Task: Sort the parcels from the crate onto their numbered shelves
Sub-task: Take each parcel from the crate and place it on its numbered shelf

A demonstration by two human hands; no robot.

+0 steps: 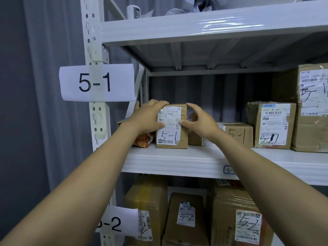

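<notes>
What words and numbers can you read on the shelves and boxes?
"5-1": white paper sign on the shelf post.
"5-1": small brown cardboard parcel, gripped by left hand and right hand.
"5-1": low brown box and tall taped box beside it.
"5-2": slim brown box and wide brown box below.
"-2": lower paper sign, start hidden.
"010": white roll on top.
Small print: blurred.

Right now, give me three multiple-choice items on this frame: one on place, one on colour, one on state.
1. The parcel under the left grip is on the shelf tagged: A 5-1, B 5-2, C 4-3.
2. Its wrapping is: A blue, B brown, C black.
3. It is: A lying flat, B lifted clear, C standing upright on the shelf board.
Key: A, the post tag beside that level reads 5-1; B, brown cardboard shows round its label; C, its base rests on the board.
</notes>
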